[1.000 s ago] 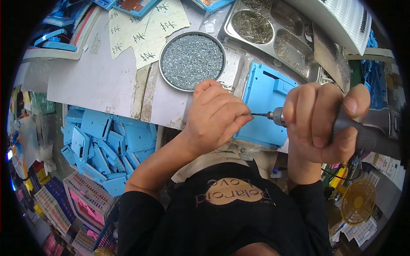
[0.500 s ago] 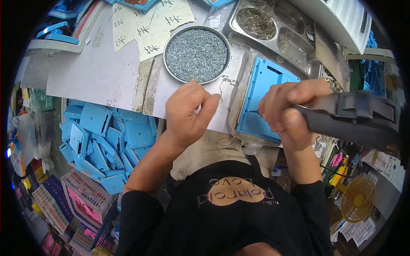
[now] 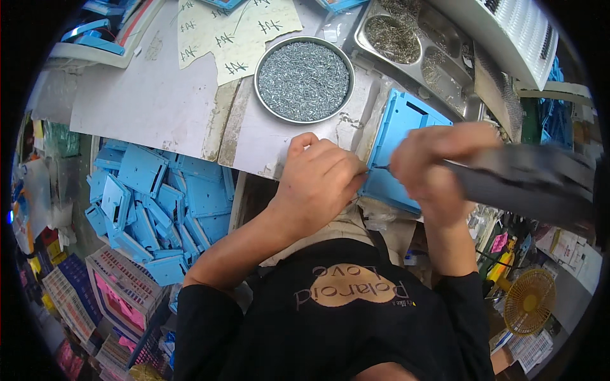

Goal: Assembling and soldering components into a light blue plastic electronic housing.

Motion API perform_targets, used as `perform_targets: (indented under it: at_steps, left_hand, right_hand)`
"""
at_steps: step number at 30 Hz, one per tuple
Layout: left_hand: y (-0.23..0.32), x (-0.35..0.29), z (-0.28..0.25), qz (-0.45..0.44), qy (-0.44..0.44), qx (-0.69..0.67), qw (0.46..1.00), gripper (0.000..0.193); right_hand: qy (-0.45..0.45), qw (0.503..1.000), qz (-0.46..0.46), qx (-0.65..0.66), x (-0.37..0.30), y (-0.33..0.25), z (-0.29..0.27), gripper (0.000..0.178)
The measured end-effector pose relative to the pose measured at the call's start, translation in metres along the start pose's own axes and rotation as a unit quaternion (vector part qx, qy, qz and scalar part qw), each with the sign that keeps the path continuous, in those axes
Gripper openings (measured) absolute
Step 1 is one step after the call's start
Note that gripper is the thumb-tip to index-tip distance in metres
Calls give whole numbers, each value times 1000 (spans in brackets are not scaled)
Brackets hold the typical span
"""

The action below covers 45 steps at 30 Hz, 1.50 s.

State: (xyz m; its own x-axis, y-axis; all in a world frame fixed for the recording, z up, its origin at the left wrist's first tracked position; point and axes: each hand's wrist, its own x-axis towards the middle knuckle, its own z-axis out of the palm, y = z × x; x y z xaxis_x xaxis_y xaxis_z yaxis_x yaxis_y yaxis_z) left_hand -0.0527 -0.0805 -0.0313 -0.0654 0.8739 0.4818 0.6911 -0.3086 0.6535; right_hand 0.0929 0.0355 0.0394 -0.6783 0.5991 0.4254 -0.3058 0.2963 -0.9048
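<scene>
My right hand (image 3: 438, 165) is wrapped round a black electric screwdriver (image 3: 524, 184), blurred by motion. Its thin bit points left, over a light-blue plastic panel (image 3: 397, 120) that lies at the table's front edge. My left hand (image 3: 321, 178) is closed, with its fingertips at the panel's left edge, close to the bit's tip. Whatever those fingers pinch is too small or hidden to make out. Beyond my left hand stands a round metal dish (image 3: 256, 81) full of small silvery screws (image 3: 305, 79).
A compartmented metal tray (image 3: 467, 101) with small metal parts stands at the back right, beside a white ribbed piece (image 3: 508, 32). Marked paper (image 3: 222, 41) lies at the back. Blue plastic panels (image 3: 152, 203) are heaped below the table's left side. A yellow fan (image 3: 529, 301) stands lower right.
My left hand has moved right, from in front of the screw dish to the panel's edge by the bit. My right hand and the screwdriver have shifted only slightly.
</scene>
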Motion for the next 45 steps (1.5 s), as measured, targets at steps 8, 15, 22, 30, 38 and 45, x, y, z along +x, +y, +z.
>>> perform_targets:
  at_steps: [8,15,22,30,38,45]
  left_hand:
    - [9,4,3,17,-2,-30,999,20]
    - [7,8,-22,-31,-36,0,999,49]
    - [-13,4,-20,-38,27,-13,999,46]
    - [6,49,22,81,-30,-32,996,33]
    - [34,57,55,106,-151,77,980,34]
    - [43,64,54,94,-174,101,975,34]
  right_hand:
    - [43,995,16,84,-4,-24,9,33]
    - [26,996,42,75,-33,-17,11,30]
    - [-42,994,-11,-102,-43,-7,22,25]
    - [42,996,-75,38,-39,-21,-36,28]
    - [241,969,-62,1,-61,-5,-107,24]
    - [246,965,-41,-82,-49,9,-102,15]
